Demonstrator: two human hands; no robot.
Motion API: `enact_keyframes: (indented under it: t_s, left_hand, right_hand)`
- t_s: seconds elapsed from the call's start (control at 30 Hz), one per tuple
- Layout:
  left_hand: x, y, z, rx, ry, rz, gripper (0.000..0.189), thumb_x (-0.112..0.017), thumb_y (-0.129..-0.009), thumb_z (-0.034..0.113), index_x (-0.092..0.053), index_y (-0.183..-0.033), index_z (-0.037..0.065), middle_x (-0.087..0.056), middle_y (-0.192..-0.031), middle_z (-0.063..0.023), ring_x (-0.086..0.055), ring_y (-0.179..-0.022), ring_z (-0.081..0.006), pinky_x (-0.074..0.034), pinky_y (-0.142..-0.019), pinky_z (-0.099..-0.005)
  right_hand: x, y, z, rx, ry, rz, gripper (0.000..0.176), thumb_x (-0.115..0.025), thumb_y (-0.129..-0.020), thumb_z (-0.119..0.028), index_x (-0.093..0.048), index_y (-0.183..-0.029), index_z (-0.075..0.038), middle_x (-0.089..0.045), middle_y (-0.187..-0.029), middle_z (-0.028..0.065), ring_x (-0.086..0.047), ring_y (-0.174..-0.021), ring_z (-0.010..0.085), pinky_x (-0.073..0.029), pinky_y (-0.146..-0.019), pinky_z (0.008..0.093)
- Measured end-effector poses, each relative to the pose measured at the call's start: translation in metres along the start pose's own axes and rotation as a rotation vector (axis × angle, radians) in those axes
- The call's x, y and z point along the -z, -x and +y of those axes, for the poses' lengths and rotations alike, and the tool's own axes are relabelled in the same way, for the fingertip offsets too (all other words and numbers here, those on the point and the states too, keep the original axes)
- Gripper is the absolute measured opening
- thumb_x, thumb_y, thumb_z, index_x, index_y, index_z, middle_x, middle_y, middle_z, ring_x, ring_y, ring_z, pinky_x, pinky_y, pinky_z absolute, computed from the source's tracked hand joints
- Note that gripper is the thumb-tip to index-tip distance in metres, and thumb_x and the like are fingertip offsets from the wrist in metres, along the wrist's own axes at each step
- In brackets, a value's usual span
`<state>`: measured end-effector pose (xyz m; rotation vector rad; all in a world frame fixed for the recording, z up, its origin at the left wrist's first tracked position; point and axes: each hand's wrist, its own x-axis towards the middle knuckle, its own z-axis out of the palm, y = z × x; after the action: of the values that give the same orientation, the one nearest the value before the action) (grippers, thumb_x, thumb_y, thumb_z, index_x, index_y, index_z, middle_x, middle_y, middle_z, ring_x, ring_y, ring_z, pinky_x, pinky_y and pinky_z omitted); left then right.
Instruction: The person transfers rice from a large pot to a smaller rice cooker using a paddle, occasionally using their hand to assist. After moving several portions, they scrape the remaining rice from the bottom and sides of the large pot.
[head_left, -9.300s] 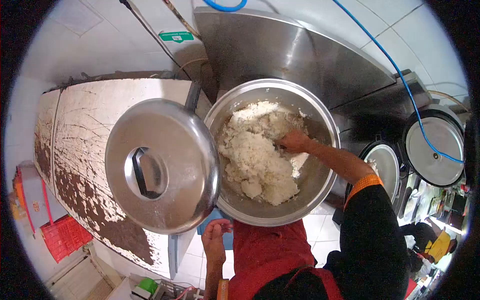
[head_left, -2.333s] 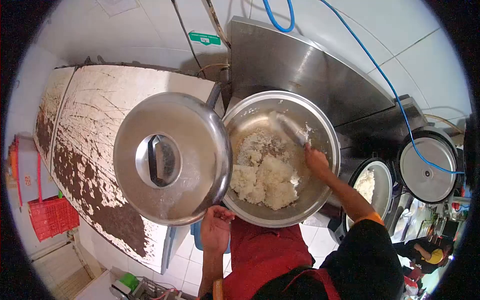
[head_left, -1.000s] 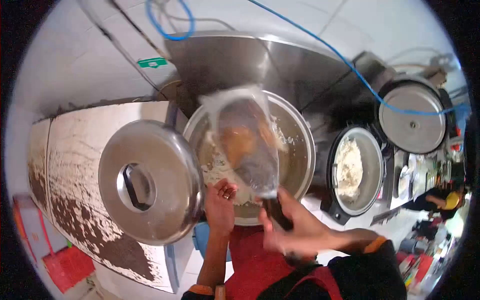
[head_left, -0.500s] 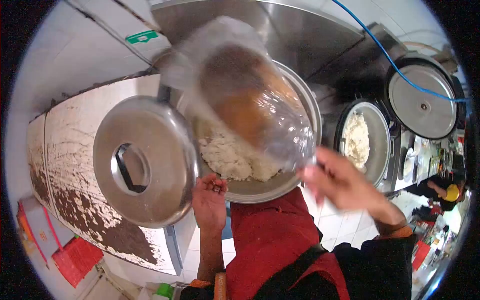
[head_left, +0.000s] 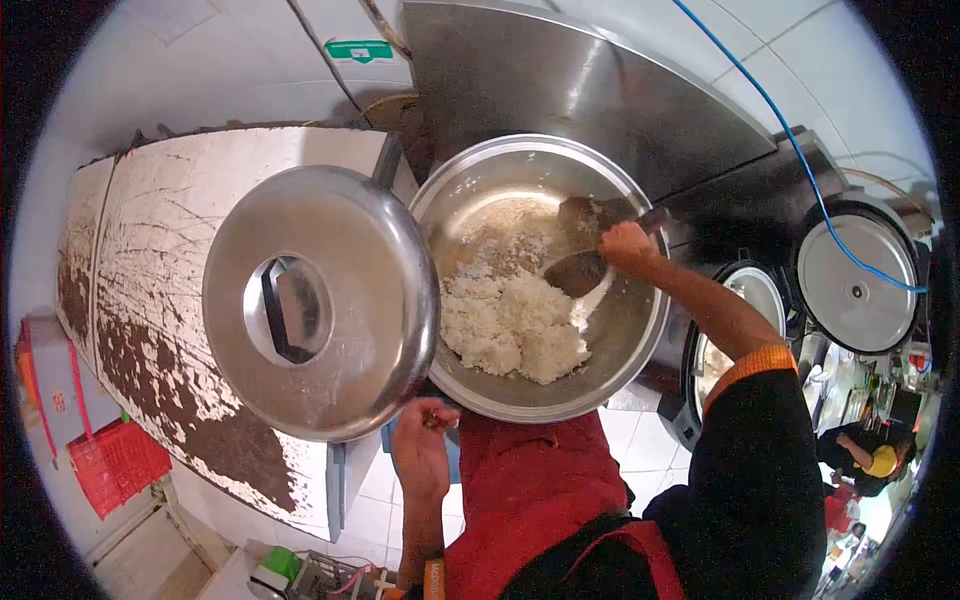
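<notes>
A wide metal pot (head_left: 540,402) stands in front of me with a mound of white rice (head_left: 515,325) in its lower left part. My right hand (head_left: 628,246) is closed round the handle of a dark rice paddle (head_left: 577,273). The paddle's blade is inside the pot, at the right edge of the rice. My left hand (head_left: 422,450) is low beside the near left rim, its fingers curled in; what they hold, if anything, is hidden. A large round metal lid (head_left: 370,330) with a recessed handle lies left of the pot, its edge overlapping the rim.
A worn white surface (head_left: 170,250) with peeling brown patches is under the lid. At right is a second cooker (head_left: 765,290) with white rice and its raised lid (head_left: 857,265). A blue cable (head_left: 790,130) hangs by the wall. Another person (head_left: 870,455) is far right.
A clear plastic bag that my right hand held over the pot is out of sight. That hand has moved up over the pot and now grips the paddle. My left hand has lowered slightly.
</notes>
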<state>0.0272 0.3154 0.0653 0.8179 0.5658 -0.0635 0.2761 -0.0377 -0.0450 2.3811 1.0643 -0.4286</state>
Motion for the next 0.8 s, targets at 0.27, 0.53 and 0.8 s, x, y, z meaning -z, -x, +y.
enact_keyframes:
  t_s: [0.27, 0.53, 0.8]
  left_hand:
    - [-0.002, 0.003, -0.011, -0.091, -0.374, 0.112, 0.03, -0.047, -0.093, 0.026, -0.055, -0.096, -0.003, -0.059, -0.085, -0.0095, -0.055, -0.081, -0.0174, -0.042, -0.08, -0.0318]
    - [-0.028, -0.021, -0.006, -0.052, -0.687, 0.008, 0.021, -0.05, -0.092, 0.019, -0.058, -0.098, 0.0, -0.062, -0.09, -0.0064, -0.054, -0.082, -0.0129, -0.042, -0.078, -0.0274]
    - [-0.035, -0.061, -0.028, -0.415, -0.929, -0.136, 0.049, -0.05, -0.09, 0.041, -0.05, -0.118, 0.0, -0.053, -0.116, -0.0141, -0.049, -0.108, -0.0236, -0.038, -0.091, -0.0363]
  right_hand:
    - [-0.04, -0.056, -0.028, 0.07, -0.213, 0.008, 0.011, -0.06, -0.07, -0.018, -0.066, -0.068, -0.009, -0.065, -0.068, 0.0092, -0.065, -0.065, 0.0268, -0.051, -0.056, 0.0417]
    - [-0.054, -0.055, -0.055, 0.195, -0.336, 0.011, 0.018, -0.059, -0.067, -0.02, -0.065, -0.079, -0.008, -0.062, -0.066, 0.0127, -0.064, -0.064, 0.033, -0.05, -0.057, 0.0462]
    - [-0.03, -0.021, -0.044, 0.114, -0.588, 0.084, 0.032, -0.061, -0.064, -0.02, -0.064, -0.093, -0.007, -0.06, -0.066, 0.0176, -0.062, -0.069, 0.0344, -0.05, -0.063, 0.0451]
